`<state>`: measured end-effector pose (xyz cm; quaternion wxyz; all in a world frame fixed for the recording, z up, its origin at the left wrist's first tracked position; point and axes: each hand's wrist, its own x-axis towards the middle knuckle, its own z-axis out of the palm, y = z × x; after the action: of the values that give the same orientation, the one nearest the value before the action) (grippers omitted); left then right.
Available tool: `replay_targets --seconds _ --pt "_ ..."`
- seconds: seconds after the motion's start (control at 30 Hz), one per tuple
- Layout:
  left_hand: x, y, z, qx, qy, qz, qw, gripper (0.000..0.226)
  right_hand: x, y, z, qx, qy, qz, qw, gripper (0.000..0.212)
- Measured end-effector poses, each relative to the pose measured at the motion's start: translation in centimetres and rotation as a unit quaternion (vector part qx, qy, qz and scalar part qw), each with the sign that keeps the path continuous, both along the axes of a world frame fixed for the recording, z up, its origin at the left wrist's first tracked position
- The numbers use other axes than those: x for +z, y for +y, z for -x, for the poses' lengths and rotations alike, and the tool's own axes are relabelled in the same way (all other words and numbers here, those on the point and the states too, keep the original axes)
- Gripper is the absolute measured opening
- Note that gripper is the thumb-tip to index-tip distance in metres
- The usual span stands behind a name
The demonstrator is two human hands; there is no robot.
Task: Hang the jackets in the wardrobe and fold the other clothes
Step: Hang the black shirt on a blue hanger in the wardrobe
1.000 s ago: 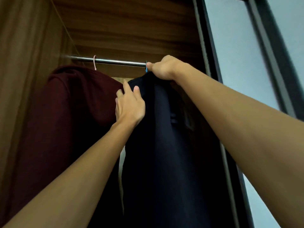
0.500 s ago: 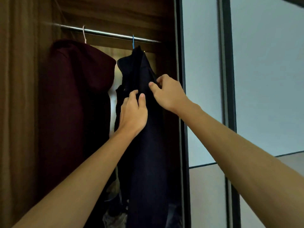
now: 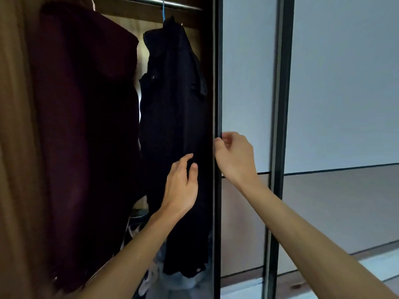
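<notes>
Black jacket (image 3: 172, 100) just behind left hand (image 3: 181, 186) fingers (image 3: 183, 161); right hand (image 3: 235, 158) pinches door (image 3: 246, 83).

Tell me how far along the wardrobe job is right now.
Done: maroon jacket and black jacket both hang from the rail. In hand: left hand is open beside the black jacket; right hand pinches the sliding door at its edge. Left: folding; only a loose pile of clothes shows on the wardrobe floor.

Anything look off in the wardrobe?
The black jacket hangs bunched and lopsided on its blue hanger. Below it, what looks like loose clothes lie heaped on the wardrobe floor.
</notes>
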<state>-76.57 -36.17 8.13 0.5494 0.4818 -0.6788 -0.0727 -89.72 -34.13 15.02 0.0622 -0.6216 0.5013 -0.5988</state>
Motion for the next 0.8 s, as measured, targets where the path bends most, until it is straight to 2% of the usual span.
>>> replay_targets --seconds 0.13,0.23,0.3,0.37,0.43,0.5,0.67,0.8 --pt "-1.0 0.6 0.4 -0.042 0.019 -0.047 0.998 0.049 0.6 -0.3 0.2 0.038 -0.015 -0.005 0.999 0.029" --pt "-0.5 1.4 0.4 -0.100 0.070 -0.103 0.987 0.056 0.2 -0.7 -0.2 0.063 -0.017 -0.005 0.998 0.020" --pt "0.0 1.6 -0.1 -0.124 0.086 -0.140 0.979 0.064 0.1 -0.5 -1.0 0.087 -0.019 -0.005 0.996 0.022" --pt "0.2 1.9 -0.6 -0.146 0.097 -0.176 0.969 0.077 0.3 0.0 -2.0 0.114 -0.027 -0.004 0.993 0.032" --pt "0.1 1.8 -1.2 -0.151 0.123 -0.190 0.962 0.101 0.5 0.6 -3.0 0.131 -0.025 0.002 0.991 0.033" --pt "0.0 2.0 -2.0 -0.098 0.152 -0.159 0.971 0.115 0.5 0.8 -4.1 0.149 -0.015 0.004 0.989 0.032" --pt "0.6 3.9 -4.7 0.021 0.143 0.034 0.989 0.071 0.1 1.1 -7.3 0.191 0.008 0.029 0.981 0.030" --pt "1.9 5.4 -7.3 0.080 0.138 0.194 0.968 0.046 -0.3 1.1 -10.3 0.233 0.028 0.013 0.972 0.031"
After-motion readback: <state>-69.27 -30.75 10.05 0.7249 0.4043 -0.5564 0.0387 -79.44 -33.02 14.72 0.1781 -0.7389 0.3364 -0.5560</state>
